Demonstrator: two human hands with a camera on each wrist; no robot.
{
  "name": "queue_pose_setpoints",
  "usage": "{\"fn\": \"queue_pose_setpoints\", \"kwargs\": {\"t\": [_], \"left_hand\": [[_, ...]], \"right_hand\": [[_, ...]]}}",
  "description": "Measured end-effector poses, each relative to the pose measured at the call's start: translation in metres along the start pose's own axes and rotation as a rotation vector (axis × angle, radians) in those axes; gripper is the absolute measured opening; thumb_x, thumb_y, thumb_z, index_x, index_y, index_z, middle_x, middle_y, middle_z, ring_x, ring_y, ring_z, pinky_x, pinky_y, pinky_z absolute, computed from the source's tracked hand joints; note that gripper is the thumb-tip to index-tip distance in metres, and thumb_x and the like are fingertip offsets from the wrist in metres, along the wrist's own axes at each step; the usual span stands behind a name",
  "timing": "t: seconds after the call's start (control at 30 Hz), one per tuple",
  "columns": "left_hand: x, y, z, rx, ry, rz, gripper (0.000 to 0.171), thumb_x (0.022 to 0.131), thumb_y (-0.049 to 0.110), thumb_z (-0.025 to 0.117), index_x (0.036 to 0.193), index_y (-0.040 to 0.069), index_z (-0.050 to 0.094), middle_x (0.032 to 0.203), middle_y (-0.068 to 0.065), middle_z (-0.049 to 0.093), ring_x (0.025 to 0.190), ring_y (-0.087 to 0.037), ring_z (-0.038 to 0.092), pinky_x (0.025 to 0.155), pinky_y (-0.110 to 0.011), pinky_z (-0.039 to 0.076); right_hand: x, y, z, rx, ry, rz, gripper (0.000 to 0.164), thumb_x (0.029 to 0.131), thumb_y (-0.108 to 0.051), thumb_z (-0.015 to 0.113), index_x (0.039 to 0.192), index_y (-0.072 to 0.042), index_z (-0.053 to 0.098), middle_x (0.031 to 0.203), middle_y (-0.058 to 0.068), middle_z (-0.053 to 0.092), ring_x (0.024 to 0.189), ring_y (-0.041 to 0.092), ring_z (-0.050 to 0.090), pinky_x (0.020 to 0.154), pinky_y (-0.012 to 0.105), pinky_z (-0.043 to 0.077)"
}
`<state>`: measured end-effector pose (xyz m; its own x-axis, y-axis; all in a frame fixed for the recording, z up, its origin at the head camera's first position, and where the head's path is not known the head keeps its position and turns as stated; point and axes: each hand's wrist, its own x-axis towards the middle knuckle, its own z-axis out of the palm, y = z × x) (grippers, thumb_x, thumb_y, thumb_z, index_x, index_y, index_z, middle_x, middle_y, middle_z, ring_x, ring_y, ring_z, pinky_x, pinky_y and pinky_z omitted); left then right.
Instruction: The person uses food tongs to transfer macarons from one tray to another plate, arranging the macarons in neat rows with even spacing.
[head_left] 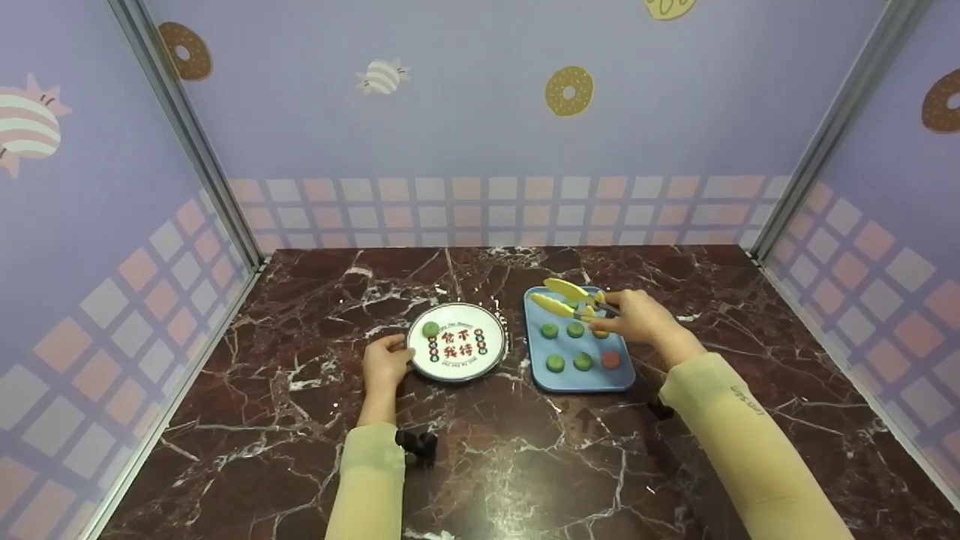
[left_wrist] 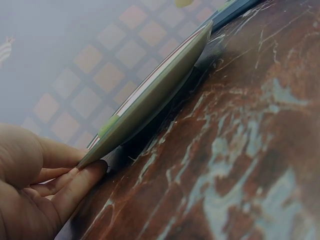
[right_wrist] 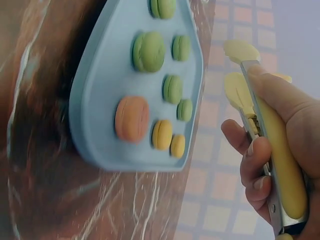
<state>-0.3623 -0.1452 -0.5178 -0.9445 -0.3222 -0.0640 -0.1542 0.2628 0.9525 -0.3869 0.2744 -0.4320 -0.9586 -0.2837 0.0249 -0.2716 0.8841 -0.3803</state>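
Observation:
My left hand point(head_left: 385, 364) pinches the left rim of a round white plate point(head_left: 486, 358) printed with red characters. In the left wrist view the plate point(left_wrist: 162, 97) is seen edge-on, its rim between thumb and fingers. One green macaron point(head_left: 430, 329) lies near the plate's upper left. Yellow-tipped tongs point(head_left: 564, 289) are in my right hand point(head_left: 643, 321), above a light blue tray point(head_left: 536, 381). Their tips stand apart, with nothing between them. On the tray sit several green macarons point(head_left: 555, 364), a reddish-orange macaron point(right_wrist: 132, 118) and two yellow macarons point(right_wrist: 161, 134).
Plate and tray stand side by side on a dark red marbled tabletop point(head_left: 517, 465), with a narrow gap between them. Purple patterned panels point(head_left: 465, 135) enclose the back and both sides. A metal post point(head_left: 195, 142) rises at the back left corner.

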Motion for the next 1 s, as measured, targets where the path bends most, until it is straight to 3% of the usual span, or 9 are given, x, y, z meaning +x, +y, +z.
{"fn": "queue_pose_setpoints", "kwargs": {"t": [0.2,0.43,0.7,1.0], "left_hand": [[0.001,-0.001,0.000,-0.002,-0.007,-0.008,0.040,0.093,-0.003,0.066,0.133,-0.011,0.063,0.128,-0.033,0.064,0.110,-0.042,0.070,0.075,-0.032,0.067],[0.000,0.000,0.001,-0.009,-0.009,-0.003,0.041,0.092,-0.004,0.066,0.132,-0.012,0.062,0.128,-0.034,0.064,0.108,-0.042,0.070,0.075,-0.033,0.067],[-0.001,0.000,0.001,0.024,0.005,-0.004,0.039,0.093,-0.002,0.067,0.131,-0.009,0.065,0.128,-0.031,0.066,0.105,-0.039,0.071,0.072,-0.031,0.066],[-0.001,0.001,0.000,0.023,0.002,-0.001,0.040,0.093,-0.002,0.066,0.132,-0.011,0.064,0.130,-0.032,0.065,0.118,-0.043,0.067,0.078,-0.035,0.067]], "right_hand": [[-0.005,0.017,-0.005,-0.003,-0.002,0.034,0.035,0.090,-0.041,0.079,0.095,-0.008,0.068,0.078,0.006,0.063,0.071,0.021,0.055,0.064,0.033,0.043],[-0.008,0.031,-0.008,0.000,-0.024,0.073,0.044,0.091,-0.037,0.079,0.115,-0.002,0.073,0.099,0.014,0.074,0.080,0.024,0.059,0.071,0.039,0.049],[-0.007,0.036,-0.009,-0.003,-0.070,0.118,0.058,0.092,-0.038,0.077,0.132,0.004,0.066,0.122,0.025,0.072,0.093,0.028,0.065,0.080,0.046,0.052],[-0.003,0.038,-0.008,-0.009,-0.086,0.132,0.057,0.092,-0.040,0.076,0.128,0.004,0.069,0.121,0.025,0.072,0.087,0.026,0.061,0.075,0.041,0.051]]}}
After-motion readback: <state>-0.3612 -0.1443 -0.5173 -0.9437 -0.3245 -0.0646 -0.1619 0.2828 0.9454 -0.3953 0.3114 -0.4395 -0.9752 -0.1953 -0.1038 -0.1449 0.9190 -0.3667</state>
